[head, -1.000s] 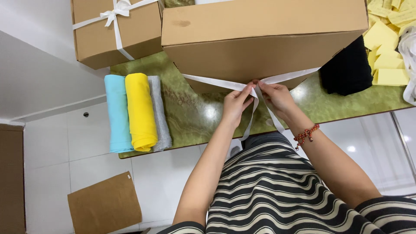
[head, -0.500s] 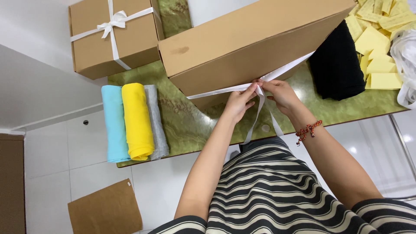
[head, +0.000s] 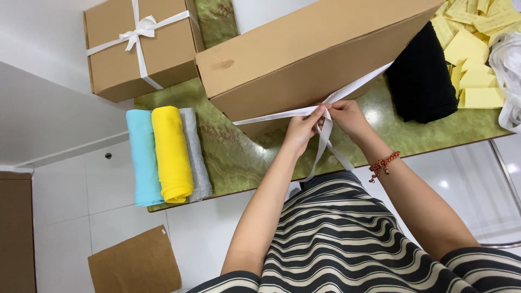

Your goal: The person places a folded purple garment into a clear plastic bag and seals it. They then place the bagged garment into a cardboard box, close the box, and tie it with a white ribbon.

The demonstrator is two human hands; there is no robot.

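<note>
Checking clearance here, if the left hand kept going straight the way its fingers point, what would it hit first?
Probably the big box: the left hand pinches the ribbon right against its near side, fingers pointing up into it.

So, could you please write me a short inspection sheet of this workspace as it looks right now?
Surface: green marbled table, glossy.
Job's things: large brown cardboard box tilted on the table; white ribbon runs along its side, with loose ends hanging off the table edge.
Clutter: tied box with bow; blue, yellow and grey folded cloths; black fabric; yellow paper slips.
Hands: left hand and right hand both pinch the ribbon at the box's edge.
Cables: nothing seen.
Surroundings: white tiled floor; a flat cardboard piece lies on it.
</note>
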